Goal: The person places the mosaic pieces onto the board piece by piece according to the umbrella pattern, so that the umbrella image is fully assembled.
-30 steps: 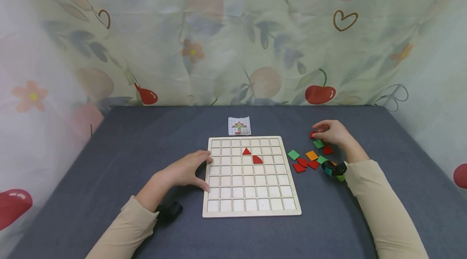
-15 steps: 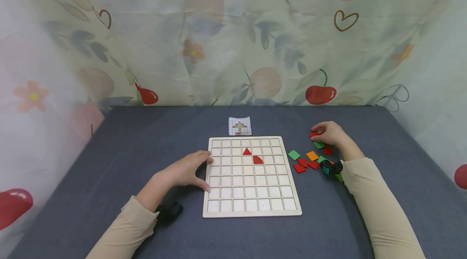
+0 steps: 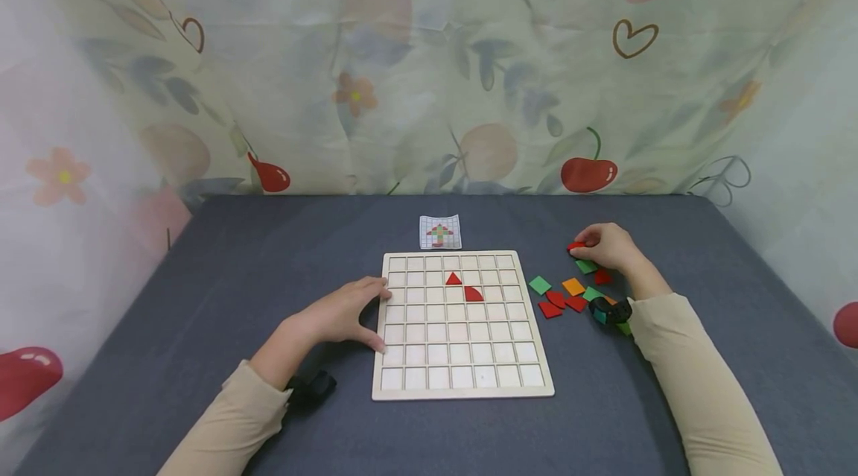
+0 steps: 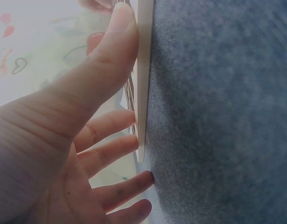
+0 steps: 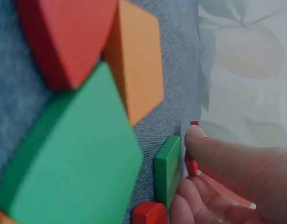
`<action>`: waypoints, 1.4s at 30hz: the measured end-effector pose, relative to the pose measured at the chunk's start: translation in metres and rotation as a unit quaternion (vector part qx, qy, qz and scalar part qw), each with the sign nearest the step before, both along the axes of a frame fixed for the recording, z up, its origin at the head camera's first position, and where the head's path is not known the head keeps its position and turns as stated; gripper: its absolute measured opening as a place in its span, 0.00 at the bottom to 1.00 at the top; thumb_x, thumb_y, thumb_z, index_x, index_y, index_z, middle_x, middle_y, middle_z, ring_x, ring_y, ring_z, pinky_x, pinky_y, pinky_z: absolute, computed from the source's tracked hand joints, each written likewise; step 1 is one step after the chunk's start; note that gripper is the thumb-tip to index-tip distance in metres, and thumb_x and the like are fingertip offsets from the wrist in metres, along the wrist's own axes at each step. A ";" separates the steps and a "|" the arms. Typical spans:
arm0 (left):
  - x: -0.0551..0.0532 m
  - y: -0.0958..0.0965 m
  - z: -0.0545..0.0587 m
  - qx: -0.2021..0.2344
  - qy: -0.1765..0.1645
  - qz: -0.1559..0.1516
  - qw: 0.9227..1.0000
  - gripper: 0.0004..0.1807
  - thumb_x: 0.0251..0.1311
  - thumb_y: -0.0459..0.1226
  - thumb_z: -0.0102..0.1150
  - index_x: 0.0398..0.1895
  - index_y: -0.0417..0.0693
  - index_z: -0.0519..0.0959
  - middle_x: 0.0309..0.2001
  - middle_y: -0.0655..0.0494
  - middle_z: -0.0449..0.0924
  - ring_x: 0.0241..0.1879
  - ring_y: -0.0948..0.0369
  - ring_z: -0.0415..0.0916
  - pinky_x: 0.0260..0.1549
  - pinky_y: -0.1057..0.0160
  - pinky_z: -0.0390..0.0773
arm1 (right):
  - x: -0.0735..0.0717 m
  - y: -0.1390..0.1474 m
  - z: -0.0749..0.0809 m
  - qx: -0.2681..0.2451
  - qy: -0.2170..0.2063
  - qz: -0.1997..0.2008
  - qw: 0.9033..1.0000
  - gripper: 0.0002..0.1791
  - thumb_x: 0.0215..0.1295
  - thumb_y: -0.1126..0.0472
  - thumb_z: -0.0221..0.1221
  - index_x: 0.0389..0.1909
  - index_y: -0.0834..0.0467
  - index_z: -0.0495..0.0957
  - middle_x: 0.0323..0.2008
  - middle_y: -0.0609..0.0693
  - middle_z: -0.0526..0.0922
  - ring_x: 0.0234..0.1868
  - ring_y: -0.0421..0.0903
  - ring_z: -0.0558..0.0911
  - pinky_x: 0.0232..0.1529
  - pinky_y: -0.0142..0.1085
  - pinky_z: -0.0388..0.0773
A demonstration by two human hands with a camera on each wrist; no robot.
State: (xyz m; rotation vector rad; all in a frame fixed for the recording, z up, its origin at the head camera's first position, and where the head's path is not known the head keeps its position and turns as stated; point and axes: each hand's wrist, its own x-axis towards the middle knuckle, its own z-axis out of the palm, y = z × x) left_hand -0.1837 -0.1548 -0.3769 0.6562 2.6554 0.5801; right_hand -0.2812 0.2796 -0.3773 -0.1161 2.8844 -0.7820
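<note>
The right hand (image 3: 608,245) pinches a flat red piece (image 3: 573,246) between thumb and fingers, at the far end of a loose group of pieces. In the right wrist view, thumb and fingers partly hide this red piece (image 5: 192,167); a green square tile (image 5: 167,168) lies right beside the fingertips. The left hand (image 3: 335,312) rests along the left edge of a wooden grid board (image 3: 438,354), thumb and fingers spread and touching its rim. On the board sit a red triangle (image 3: 453,278) and a red quarter-circle (image 3: 474,294).
A small card (image 3: 429,238) with a printed coloured grid pattern lies behind the board. Right of the board are scattered green, red and orange tiles (image 3: 573,286), some under the right wrist. A patterned curtain (image 3: 429,89) hangs behind the dark table (image 3: 302,238).
The right hand and forearm have shifted slightly left, and the red piece has turned between the fingers, its end pointing further left. The left hand and the board stay put.
</note>
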 end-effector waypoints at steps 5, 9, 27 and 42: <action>0.000 0.000 0.000 0.000 -0.002 0.001 1.000 0.45 0.40 0.51 0.73 0.61 0.42 0.68 0.70 0.42 0.57 0.69 0.46 0.57 0.65 0.47 0.61 | 0.006 -0.005 0.004 -0.016 0.008 -0.009 1.000 0.22 0.60 0.54 0.61 0.45 0.68 0.76 0.44 0.66 0.78 0.40 0.55 0.77 0.37 0.40 0.76; 0.000 0.000 0.001 0.000 0.000 0.000 1.000 0.44 0.39 0.51 0.73 0.61 0.41 0.68 0.70 0.41 0.57 0.69 0.47 0.57 0.65 0.47 0.61 | 0.011 -0.013 0.009 -0.031 0.010 -0.004 0.999 0.22 0.60 0.53 0.61 0.47 0.66 0.77 0.42 0.63 0.79 0.38 0.51 0.76 0.34 0.33 0.73; 0.000 -0.001 0.000 -0.002 0.010 -0.005 1.000 0.45 0.39 0.52 0.73 0.61 0.42 0.68 0.69 0.41 0.58 0.68 0.46 0.58 0.64 0.47 0.62 | 0.038 -0.046 0.014 -0.096 0.012 0.044 0.994 0.17 0.58 0.52 0.63 0.43 0.59 0.79 0.40 0.57 0.81 0.36 0.47 0.78 0.32 0.33 0.76; 0.000 -0.001 -0.001 0.002 0.008 -0.012 1.000 0.45 0.40 0.51 0.73 0.62 0.41 0.67 0.69 0.41 0.58 0.68 0.46 0.57 0.65 0.47 0.62 | 0.057 -0.069 0.017 -0.118 0.031 0.091 0.988 0.13 0.59 0.55 0.63 0.39 0.60 0.78 0.34 0.55 0.79 0.31 0.44 0.78 0.31 0.35 0.75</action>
